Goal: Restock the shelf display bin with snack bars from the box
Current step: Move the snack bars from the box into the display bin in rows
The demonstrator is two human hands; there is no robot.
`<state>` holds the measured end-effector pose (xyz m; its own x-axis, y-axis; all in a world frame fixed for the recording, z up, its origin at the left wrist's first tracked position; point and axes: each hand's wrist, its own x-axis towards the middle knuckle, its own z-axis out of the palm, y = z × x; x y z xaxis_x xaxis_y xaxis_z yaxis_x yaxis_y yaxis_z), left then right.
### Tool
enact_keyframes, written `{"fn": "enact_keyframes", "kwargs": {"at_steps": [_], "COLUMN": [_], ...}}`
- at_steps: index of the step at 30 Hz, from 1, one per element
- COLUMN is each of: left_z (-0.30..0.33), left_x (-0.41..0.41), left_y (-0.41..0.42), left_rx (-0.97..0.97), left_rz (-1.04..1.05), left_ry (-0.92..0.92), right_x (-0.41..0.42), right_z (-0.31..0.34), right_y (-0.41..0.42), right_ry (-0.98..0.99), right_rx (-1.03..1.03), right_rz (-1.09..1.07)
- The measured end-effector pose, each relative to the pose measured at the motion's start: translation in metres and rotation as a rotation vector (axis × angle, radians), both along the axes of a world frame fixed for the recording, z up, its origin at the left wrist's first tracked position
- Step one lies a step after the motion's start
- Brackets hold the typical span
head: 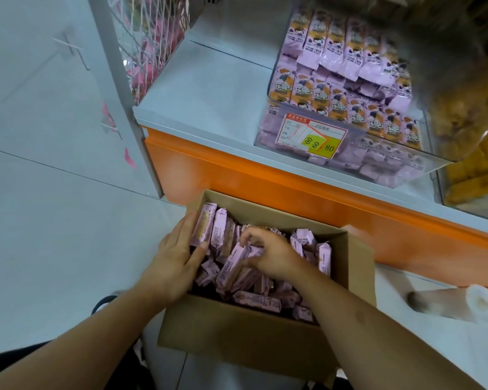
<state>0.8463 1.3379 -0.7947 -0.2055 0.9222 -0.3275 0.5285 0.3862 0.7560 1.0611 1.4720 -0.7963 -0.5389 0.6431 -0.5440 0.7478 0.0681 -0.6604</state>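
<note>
The pale purple foil-wrapped snack bars [254, 266] lay heaped in the open brown cardboard box [237, 336] at lower centre of the frame, too many and too tangled to count. Your right hand [268, 256] was inside the box, fingers curled round one bar [233, 263] near the middle of the heap. Your left hand [175, 254] lay at the box's left wall with fingers nearly straight, pressed flat against two upright bars [206, 229] there, gripping nothing.

To do this step well, I would gather several bars lying the same way before lifting, squeezing lightly so the wrappers do not crumple, and keep the left hand steadying the leaning ones.

The clear plastic display bin [347, 153] sat at upper right on the white shelf [209, 88] with its orange front, well apart from the box. It showed two visible rows of bars standing face-out, about seven in the back row and roughly ten in front, and one red-and-yellow price label [313, 136].
</note>
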Motion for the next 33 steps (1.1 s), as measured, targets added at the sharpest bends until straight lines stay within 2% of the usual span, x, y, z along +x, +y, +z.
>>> {"fn": "enact_keyframes", "kwargs": {"at_steps": [2,5,7,14,17,19,23,28,31,33], "left_z": [0.008,0.032,0.05,0.098,0.133,0.157,0.203,0.267,0.308,0.327], "left_x": [0.001,0.006,0.013,0.039,0.041,0.043,0.052,0.063,0.063,0.061], "left_y": [0.002,0.009,0.015,0.042,0.048,0.049,0.053,0.049,0.039,0.033], "left_rx": [-0.006,0.04,0.08,-0.055,-0.184,-0.18,-0.122,-0.029,0.02,0.057], "left_rz": [0.013,0.036,0.006,-0.303,-0.353,-0.354,-0.272,-0.173,-0.215,-0.225], "left_ry": [0.08,0.292,0.305,-0.05,-0.344,-0.482,-0.537,-0.644,-0.705,-0.714], "right_x": [0.006,0.014,0.018,0.02,0.023,0.028,0.043,0.053,0.058,0.064], "right_z": [0.005,0.023,0.042,0.138,0.179,0.202,0.244,0.295,0.323,0.338], "right_y": [0.0,0.004,0.007,0.015,0.016,0.015,0.008,-0.008,-0.022,-0.031], "right_ry": [0.011,0.043,0.065,0.196,0.218,0.25,0.279,0.474,0.577,0.649], "right_rx": [0.023,0.056,0.086,0.066,0.091,0.113,0.218,0.388,0.38,0.294], "right_rz": [-0.011,-0.011,0.01,0.033,0.058,0.062,0.0,-0.224,-0.289,-0.258]}}
